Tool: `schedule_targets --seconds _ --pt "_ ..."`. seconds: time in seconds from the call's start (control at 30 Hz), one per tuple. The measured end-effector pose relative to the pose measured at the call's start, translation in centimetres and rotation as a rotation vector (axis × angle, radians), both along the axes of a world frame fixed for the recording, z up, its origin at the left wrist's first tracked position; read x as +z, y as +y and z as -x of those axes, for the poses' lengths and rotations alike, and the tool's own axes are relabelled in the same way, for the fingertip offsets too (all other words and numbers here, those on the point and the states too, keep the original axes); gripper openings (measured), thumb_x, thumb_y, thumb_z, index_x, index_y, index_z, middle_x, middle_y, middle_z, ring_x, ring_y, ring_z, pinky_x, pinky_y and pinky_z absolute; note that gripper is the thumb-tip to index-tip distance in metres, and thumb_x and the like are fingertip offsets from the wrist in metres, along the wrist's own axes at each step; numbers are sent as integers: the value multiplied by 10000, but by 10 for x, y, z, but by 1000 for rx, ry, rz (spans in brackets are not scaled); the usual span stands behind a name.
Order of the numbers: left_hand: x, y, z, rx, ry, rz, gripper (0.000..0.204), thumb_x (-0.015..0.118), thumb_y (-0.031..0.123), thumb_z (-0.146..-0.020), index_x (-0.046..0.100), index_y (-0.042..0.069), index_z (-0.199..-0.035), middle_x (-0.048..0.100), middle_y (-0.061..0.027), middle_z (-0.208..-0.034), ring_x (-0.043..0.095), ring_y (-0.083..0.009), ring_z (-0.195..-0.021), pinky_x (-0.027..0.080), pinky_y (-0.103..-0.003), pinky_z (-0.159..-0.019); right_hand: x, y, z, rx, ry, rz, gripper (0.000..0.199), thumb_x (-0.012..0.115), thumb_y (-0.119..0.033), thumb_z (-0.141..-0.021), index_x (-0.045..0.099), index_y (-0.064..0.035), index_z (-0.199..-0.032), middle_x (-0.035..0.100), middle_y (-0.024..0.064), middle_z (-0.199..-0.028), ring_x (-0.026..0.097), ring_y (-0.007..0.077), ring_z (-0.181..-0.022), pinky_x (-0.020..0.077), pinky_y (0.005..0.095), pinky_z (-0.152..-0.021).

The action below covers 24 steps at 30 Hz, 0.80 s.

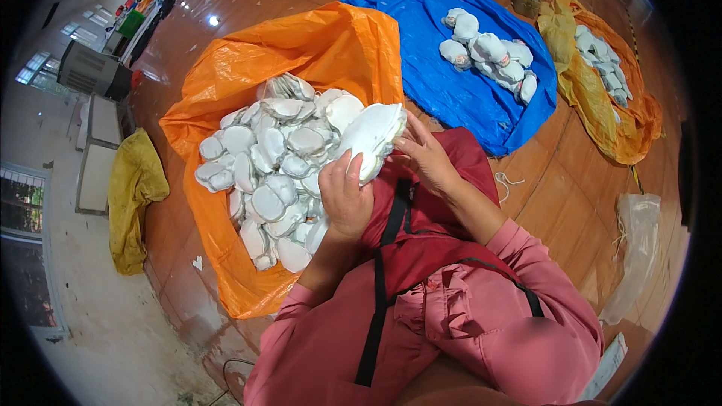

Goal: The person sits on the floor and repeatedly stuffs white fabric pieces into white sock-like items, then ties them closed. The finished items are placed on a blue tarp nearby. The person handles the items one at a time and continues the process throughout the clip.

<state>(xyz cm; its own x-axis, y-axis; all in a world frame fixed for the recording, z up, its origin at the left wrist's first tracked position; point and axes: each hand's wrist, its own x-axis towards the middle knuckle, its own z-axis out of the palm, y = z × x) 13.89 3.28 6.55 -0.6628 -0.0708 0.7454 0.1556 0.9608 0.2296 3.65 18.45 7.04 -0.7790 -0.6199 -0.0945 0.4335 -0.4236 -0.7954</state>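
Note:
Between my two hands is a small stack of white oval pads (370,135), tilted above the edge of a big pile. My left hand (347,194) grips its lower left end, thumb and fingers closed around the edge. At the upper right end, my right hand (429,152) pinches the stack's side with bent fingers. Just left of the hands, a heap of similar white pads (271,154), many in thin bundles, fills an opened orange sack (226,53). What the pads are made of, I cannot tell.
A blue sheet (421,37) with several whitish bundles (492,53) lies ahead right. Beyond it is a yellow-orange sack (579,124) with grey-white pieces. A yellow sack (135,195) rests by the left wall. Dark red cloth (459,150) covers my lap; a clear plastic bag (639,248) lies right.

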Motion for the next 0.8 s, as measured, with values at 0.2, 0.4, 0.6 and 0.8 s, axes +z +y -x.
schedule_targets --seconds 0.2,0.4,0.6,0.8 --pt "-9 0 1 -14 -4 80 551 681 -61 -647 561 74 -1168 593 -137 -1181 556 -348 -1000 439 -451 -883 -7 -3 2 -21 11 84 747 635 -116 -893 213 -55 -1507 394 114 -1449 435 212 -1283 372 334 -1057" --pt "-8 2 0 -81 -17 116 498 616 -47 -678 615 90 -1157 587 -135 -1212 536 -344 -1013 431 -451 -899 -9 -3 -1 -54 -50 132 707 631 -80 -880 260 -52 -1482 423 99 -1415 436 219 -1288 354 336 -1076" --pt "-14 3 -7 -104 -40 233 357 613 121 -812 659 182 -1160 585 -93 -1250 522 -296 -1033 446 -437 -905 -4 -1 -7 -91 -227 95 605 581 -133 -935 292 -61 -1461 465 91 -1373 473 223 -1250 400 354 -1046" --pt "4 19 -14 -247 -97 281 301 620 173 -834 674 253 -1119 605 -28 -1237 512 -240 -1120 308 -527 -1047 -38 -2 5 -287 -180 213 444 473 -157 -998 362 -39 -1412 518 123 -1327 513 233 -1218 459 375 -997"
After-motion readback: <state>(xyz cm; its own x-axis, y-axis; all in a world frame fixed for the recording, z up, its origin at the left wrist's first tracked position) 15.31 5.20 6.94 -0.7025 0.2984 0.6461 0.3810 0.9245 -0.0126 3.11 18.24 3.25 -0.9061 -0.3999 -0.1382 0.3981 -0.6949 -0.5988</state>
